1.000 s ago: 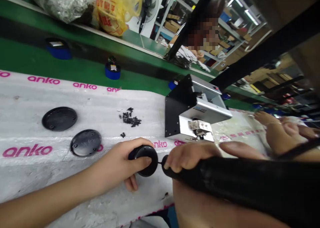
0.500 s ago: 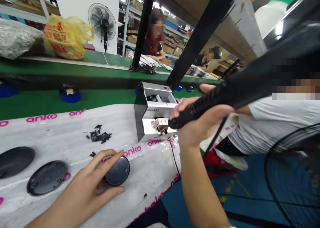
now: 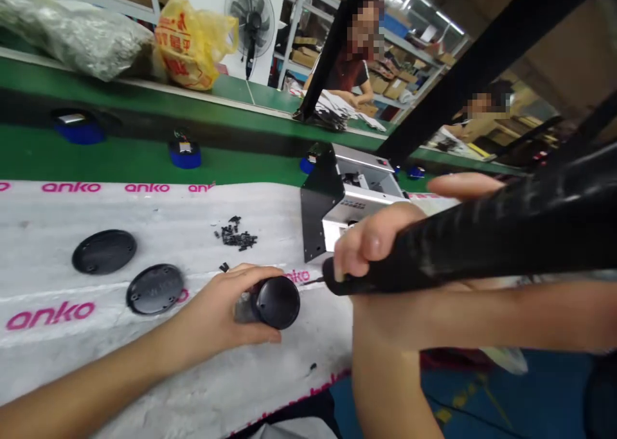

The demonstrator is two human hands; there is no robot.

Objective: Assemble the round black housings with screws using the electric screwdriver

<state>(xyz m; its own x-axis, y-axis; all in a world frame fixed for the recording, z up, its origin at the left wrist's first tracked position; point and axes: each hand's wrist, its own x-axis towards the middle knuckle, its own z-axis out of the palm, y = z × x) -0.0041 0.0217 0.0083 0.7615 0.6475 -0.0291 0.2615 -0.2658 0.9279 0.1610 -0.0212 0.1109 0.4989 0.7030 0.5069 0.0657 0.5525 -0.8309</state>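
Note:
My left hand (image 3: 226, 313) is wrapped round the side of a short cylinder with a round black cap (image 3: 278, 303), its capped end turned toward my right hand. My right hand (image 3: 380, 246) grips a black electric screwdriver (image 3: 434, 246), which lies nearly level. Its thin bit points left, close to the cap; whether they touch I cannot tell. Left of my left hand, two oval black plates lie flat: a nearer plate (image 3: 155, 289) and a farther plate (image 3: 104, 252). A small pile of black pieces (image 3: 238, 236) lies beyond my left hand.
A silver and black machine (image 3: 321, 201) stands behind the screwdriver on the white printed sheet (image 3: 159, 220). Blue round parts (image 3: 186, 156) sit along the green bench. A blurred bare forearm (image 3: 520, 317) crosses at right. A yellow bag (image 3: 187, 47) stands on the raised ledge.
The view has swung to the right side of the earlier scene's left, showing more bench. My left hand has tilted the capped cylinder rightward, and the screwdriver's tip has come down nearer to it.

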